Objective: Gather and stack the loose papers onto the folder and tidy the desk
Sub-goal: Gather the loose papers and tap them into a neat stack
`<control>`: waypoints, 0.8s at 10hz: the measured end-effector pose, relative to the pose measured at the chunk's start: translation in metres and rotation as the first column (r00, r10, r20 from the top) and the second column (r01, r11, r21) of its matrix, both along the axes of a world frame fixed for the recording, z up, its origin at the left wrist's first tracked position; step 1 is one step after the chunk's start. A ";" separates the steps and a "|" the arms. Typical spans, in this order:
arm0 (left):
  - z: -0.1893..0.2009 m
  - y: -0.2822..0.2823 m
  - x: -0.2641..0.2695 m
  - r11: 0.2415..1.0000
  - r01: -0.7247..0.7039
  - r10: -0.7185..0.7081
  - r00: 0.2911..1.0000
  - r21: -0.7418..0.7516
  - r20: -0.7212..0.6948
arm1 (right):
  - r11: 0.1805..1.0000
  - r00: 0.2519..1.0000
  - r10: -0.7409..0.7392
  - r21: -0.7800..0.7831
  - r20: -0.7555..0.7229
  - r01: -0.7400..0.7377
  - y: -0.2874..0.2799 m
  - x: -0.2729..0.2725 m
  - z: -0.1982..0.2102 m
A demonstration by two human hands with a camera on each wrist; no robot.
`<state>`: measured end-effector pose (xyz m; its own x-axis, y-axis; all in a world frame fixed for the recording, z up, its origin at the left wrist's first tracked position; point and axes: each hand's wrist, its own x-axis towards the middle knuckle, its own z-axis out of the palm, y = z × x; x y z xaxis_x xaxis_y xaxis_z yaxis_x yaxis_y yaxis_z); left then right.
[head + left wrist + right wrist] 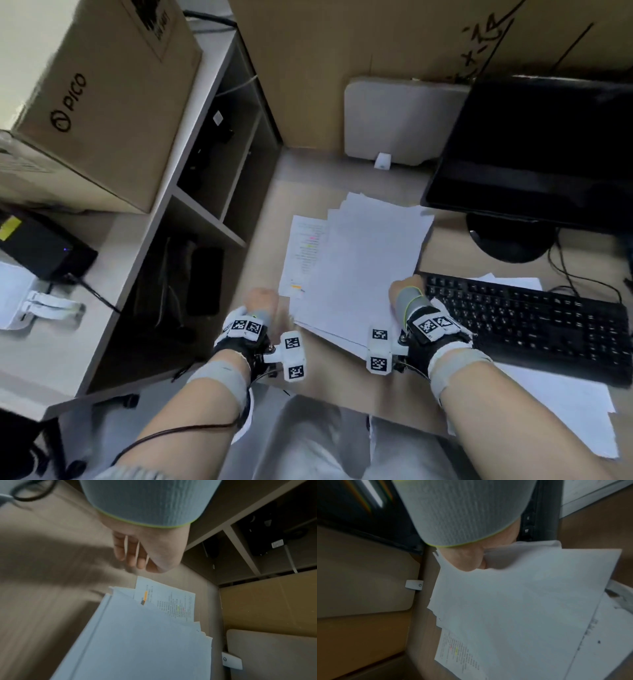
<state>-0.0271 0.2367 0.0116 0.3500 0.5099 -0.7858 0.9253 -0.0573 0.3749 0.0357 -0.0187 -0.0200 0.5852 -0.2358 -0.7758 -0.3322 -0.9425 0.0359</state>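
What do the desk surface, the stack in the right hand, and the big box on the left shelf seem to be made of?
Desk surface: likely wood-grain laminate, matte tan with faint streaks; real wood can't be ruled out.
Stack of sheets: thin white paper, with fanned edges and bending where the right hand grips it.
Big box: corrugated cardboard, plain brown matte, with printed black lettering and a folded edge.

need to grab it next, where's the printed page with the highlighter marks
In the head view the printed page lies left of centre on the desk, tucked under the left edge of the paper stack.
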 end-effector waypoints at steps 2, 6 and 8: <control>-0.013 -0.008 0.032 0.984 0.147 -0.142 0.988 -0.103 0.060 | 0.693 0.703 -0.711 0.200 0.030 0.692 0.020 -0.011 0.013; -0.021 -0.003 0.035 0.929 0.350 -0.356 0.934 -0.120 -0.032 | 0.720 0.736 -0.665 0.150 -0.127 0.677 0.047 -0.010 0.027; -0.017 0.005 0.035 0.928 0.312 -0.328 0.944 -0.205 -0.046 | 0.614 0.647 -0.744 0.209 -0.168 0.761 0.065 -0.010 0.025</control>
